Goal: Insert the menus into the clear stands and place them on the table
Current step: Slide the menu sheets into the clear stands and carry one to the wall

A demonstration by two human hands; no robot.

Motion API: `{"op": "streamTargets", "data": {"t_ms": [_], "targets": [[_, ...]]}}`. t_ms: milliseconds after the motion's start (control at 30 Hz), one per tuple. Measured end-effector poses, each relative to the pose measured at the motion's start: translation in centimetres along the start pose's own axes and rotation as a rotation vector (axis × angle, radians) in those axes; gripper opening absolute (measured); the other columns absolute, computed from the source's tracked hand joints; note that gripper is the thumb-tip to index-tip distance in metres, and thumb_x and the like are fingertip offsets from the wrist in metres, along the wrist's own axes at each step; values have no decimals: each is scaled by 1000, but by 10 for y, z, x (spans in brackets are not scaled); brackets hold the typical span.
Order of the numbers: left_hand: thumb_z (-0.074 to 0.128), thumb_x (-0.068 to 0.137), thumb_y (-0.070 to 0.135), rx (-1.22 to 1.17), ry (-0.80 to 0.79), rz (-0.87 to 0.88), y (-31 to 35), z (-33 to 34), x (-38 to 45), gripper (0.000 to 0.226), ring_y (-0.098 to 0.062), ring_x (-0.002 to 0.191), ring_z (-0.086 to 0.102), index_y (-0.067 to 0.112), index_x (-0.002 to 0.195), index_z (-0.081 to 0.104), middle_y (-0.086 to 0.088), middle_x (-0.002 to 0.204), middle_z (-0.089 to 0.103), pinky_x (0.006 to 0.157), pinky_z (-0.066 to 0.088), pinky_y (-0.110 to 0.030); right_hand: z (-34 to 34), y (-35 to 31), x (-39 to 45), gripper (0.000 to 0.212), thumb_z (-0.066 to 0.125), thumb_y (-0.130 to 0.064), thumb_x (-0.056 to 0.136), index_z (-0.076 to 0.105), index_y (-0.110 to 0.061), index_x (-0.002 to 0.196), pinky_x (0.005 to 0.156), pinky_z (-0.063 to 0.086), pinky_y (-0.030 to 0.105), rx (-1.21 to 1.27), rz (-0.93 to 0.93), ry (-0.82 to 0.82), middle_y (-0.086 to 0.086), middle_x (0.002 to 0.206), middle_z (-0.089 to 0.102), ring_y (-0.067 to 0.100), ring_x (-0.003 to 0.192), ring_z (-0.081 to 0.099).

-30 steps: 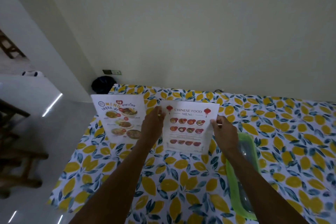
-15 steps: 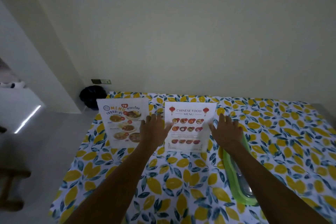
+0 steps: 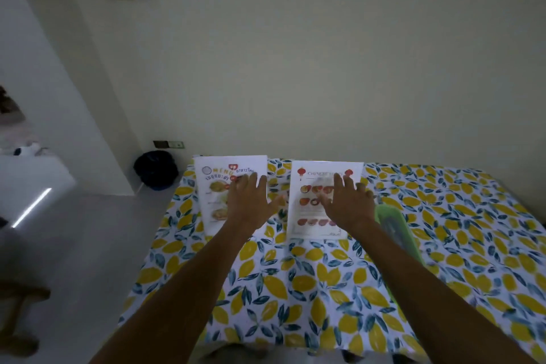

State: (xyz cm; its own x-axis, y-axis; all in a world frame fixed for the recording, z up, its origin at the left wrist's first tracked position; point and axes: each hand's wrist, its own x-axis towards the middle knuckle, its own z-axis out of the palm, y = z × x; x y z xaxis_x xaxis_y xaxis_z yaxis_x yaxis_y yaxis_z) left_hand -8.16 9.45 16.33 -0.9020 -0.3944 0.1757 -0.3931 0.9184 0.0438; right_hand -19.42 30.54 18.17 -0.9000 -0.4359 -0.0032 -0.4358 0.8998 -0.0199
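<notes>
Two menus stand upright in clear stands at the far side of the table (image 3: 295,289). The left one, a Thai menu (image 3: 212,195), shows food photos under a yellow "MENU" heading. The right one is a Chinese food menu (image 3: 310,195) with red lanterns. My left hand (image 3: 251,201) hovers in front of the Thai menu's right half, fingers spread, holding nothing. My right hand (image 3: 347,201) is spread in front of the Chinese menu's right half, also holding nothing. Both hands look slightly blurred. The stands themselves are hard to make out.
A green-rimmed clear tray (image 3: 396,233) lies on the leaf-patterned tablecloth just right of my right arm. A black bag (image 3: 155,170) sits on the floor by the wall past the table's left corner. A pale wall rises directly behind the table.
Both hands let go of the Chinese menu's edges, opened and shifted left; the left hand now covers the Thai menu, the right covers the Chinese one. The view tilted upward.
</notes>
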Motion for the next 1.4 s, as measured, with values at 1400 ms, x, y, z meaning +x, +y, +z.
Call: {"op": "streamTargets", "data": {"t_ms": [1400], "targets": [[59,89,49,21,-247,-376,-181,113,18,42,-25,90,68,19,118,52,-3,97,73,88,40,-41,158,-150,104,14,60,-16,90,59,-6,99,65,49,35,519,-93,-256,13,87,67,31,81,66]]}}
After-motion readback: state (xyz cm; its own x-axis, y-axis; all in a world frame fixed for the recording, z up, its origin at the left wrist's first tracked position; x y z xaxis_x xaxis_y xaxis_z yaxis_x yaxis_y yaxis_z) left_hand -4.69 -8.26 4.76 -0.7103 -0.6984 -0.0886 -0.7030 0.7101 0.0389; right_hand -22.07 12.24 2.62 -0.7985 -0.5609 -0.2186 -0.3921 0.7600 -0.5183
